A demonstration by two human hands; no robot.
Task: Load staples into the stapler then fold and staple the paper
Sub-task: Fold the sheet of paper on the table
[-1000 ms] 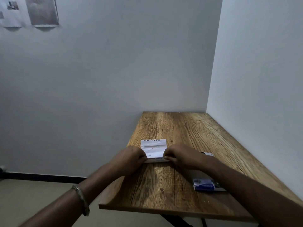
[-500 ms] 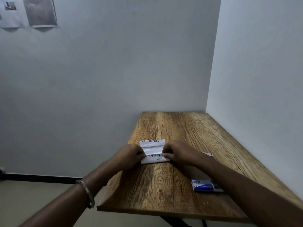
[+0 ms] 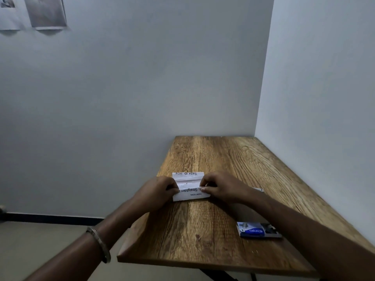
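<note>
A small white printed paper (image 3: 189,187) lies on the wooden table (image 3: 213,230), its near edge folded up over the middle. My left hand (image 3: 158,190) pinches the folded flap at its left side. My right hand (image 3: 220,187) pinches the flap at its right side. A blue and white staple box (image 3: 257,230) lies on the table near my right forearm. A thin light strip (image 3: 258,189) shows just behind my right wrist; I cannot tell whether it is the stapler.
The table stands in a corner, with a wall (image 3: 324,118) along its right side and another behind it. Its left and near edges drop off to the floor (image 3: 40,250). Two sheets (image 3: 44,13) hang on the wall at the upper left.
Both hands have rolled the near edge of the paper farther away from me, so the folded flap is wider and shows more printed text.
</note>
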